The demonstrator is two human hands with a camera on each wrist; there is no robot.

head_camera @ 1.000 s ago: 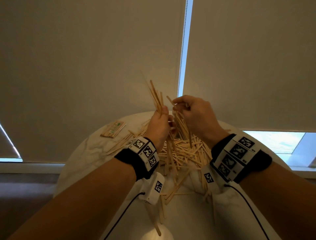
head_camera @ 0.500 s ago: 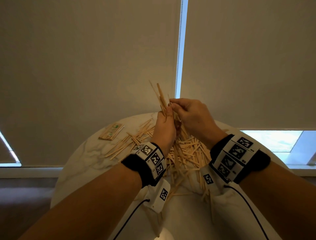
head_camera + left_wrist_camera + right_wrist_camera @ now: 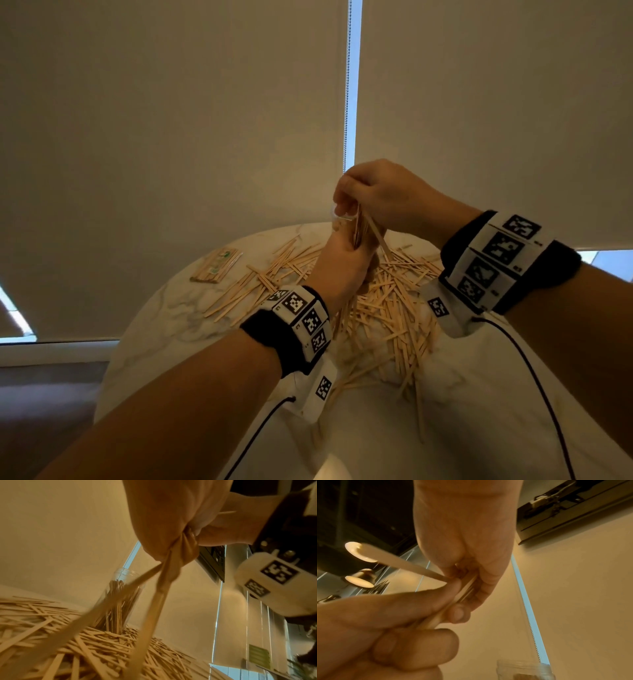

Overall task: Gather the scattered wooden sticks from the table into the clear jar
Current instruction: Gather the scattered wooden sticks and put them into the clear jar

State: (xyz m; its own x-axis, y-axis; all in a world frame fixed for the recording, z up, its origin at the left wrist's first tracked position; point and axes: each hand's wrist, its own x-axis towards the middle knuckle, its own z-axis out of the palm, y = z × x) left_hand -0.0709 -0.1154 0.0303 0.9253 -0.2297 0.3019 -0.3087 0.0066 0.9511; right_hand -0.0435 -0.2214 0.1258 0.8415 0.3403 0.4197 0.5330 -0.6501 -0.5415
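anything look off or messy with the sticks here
Yes: loose wooden sticks lie in a criss-cross heap across the marble table, piled around the foot of the clear jar. One stick splays from the held bundle.

Roller blinds [image 3: 171, 137] behind w/ bead chain [image 3: 346, 85]; packaged stick bundle [image 3: 216, 265] on marble tabletop [image 3: 161, 308].

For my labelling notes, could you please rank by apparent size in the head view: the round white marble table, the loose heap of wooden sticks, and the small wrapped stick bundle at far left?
Largest to smallest:
1. Round white marble table
2. Loose heap of wooden sticks
3. Small wrapped stick bundle, though it lies farther from the camera.
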